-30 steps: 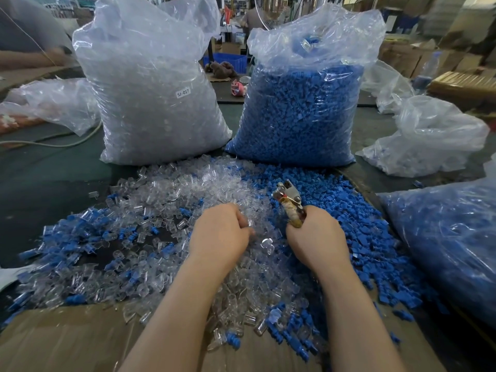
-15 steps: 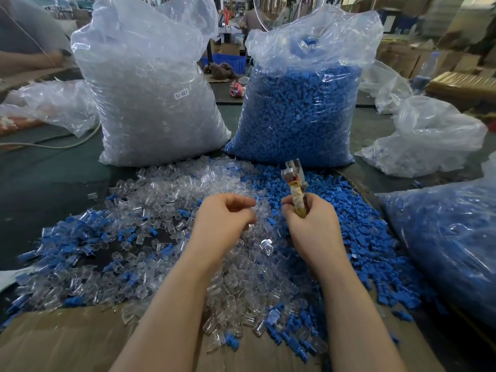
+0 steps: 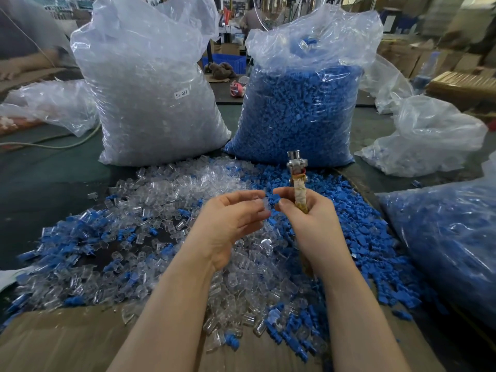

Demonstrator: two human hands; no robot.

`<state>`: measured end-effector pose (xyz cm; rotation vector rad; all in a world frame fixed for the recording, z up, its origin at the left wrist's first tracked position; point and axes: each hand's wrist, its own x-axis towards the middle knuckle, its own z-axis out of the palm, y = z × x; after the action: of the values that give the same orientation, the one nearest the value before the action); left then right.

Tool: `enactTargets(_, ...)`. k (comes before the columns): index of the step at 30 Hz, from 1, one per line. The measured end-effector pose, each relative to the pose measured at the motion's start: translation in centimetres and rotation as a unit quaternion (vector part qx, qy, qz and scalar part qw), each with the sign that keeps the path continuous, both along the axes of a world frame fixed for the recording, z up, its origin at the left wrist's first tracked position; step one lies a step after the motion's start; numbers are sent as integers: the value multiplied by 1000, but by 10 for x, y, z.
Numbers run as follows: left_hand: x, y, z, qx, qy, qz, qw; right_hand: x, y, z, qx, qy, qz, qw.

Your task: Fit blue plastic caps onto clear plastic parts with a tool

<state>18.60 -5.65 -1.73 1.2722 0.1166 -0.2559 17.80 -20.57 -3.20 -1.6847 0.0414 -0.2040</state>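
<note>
- Two bare hands were raised close together above a mixed heap of small plastic pieces on the dark green counter point(image 3: 48, 189).
- The left hand point(image 3: 230, 224) had its fingers curled, pinching a small clear plastic part point(image 3: 264, 206) between thumb and fingertips.
- The right hand point(image 3: 314, 221) was curled round the tape-wrapped handle of a metal hand tool point(image 3: 298, 181), whose silver head stood upright above the fist; its thumb and forefinger also pinched a small blue plastic cap point(image 3: 273, 199).
- Cap and clear part sat just beside each other between the two hands (whether they touched could not be told).
- Below the hands lay the loose clear plastic parts point(image 3: 171, 189), spread to the left and centre, and the loose blue plastic caps point(image 3: 357, 232), mostly to the right, with some pieces spilling onto a brown cardboard sheet point(image 3: 53, 342) at the near edge.
- Behind the heap stood a tall clear plastic bag full of clear parts point(image 3: 150, 103), bearing a small white label, and beside it a clear plastic bag full of blue caps point(image 3: 298, 108).
- Another bag of blue pieces point(image 3: 445, 242) lay at the right edge.
</note>
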Motion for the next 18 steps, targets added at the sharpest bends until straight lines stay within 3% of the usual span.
enactTargets(3, -1, -6, 3, -29, 8, 8, 1000, 1, 1, -1, -8, -5, 4, 1000)
enactTargets(18, -2, -14, 0, 26, -33, 70, 997, 3, 3, -7, -114, -50, -8, 992)
